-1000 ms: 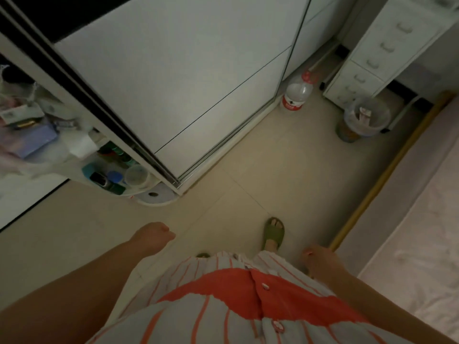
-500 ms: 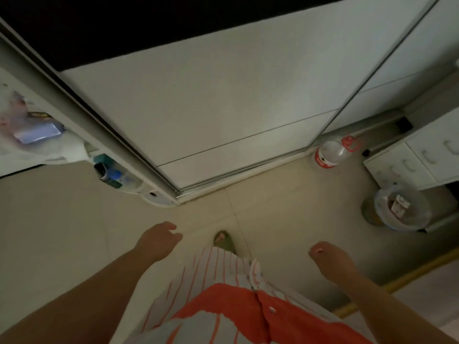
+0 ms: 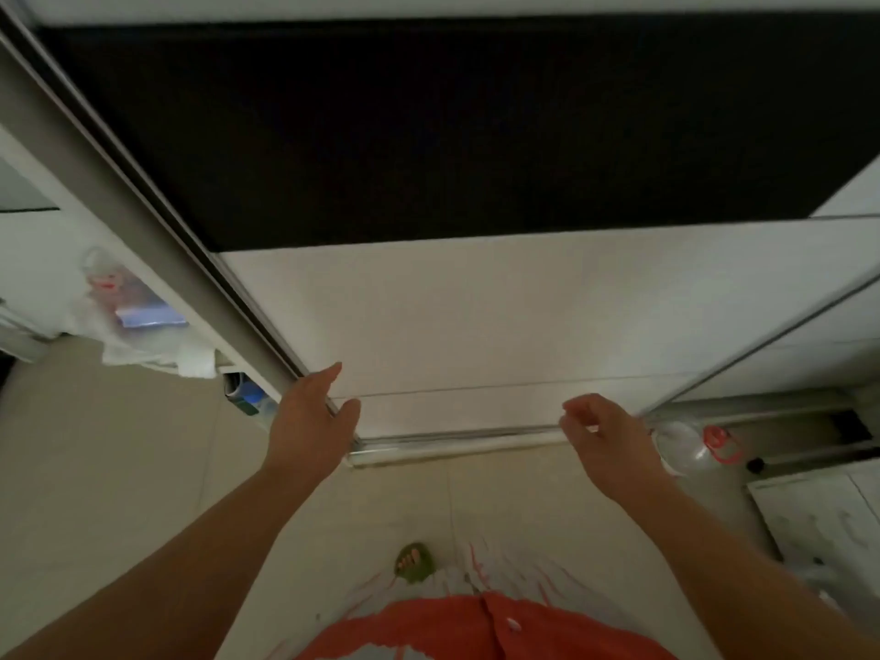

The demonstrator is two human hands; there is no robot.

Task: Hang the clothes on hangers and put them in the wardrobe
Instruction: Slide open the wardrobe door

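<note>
The wardrobe's white sliding door [image 3: 500, 316] with a black upper panel fills the view ahead and is closed. My left hand [image 3: 309, 416] is raised at the door's left edge, fingers straight, next to the grey frame [image 3: 143, 216]; whether it touches the edge is unclear. My right hand [image 3: 605, 433] hovers in front of the door's lower part, fingers loosely curled, holding nothing. No clothes or hangers are in view.
A shelf unit [image 3: 143, 321] with plastic bags and small bottles stands left of the frame. A clear plastic bottle with a red cap [image 3: 690, 447] lies on the floor at the right, beside a white drawer cabinet [image 3: 819, 521]. Beige tiled floor lies below.
I have turned toward the wardrobe and come closer. Both hands have risen from beside my waist up to the door, the left one reaching its left edge.
</note>
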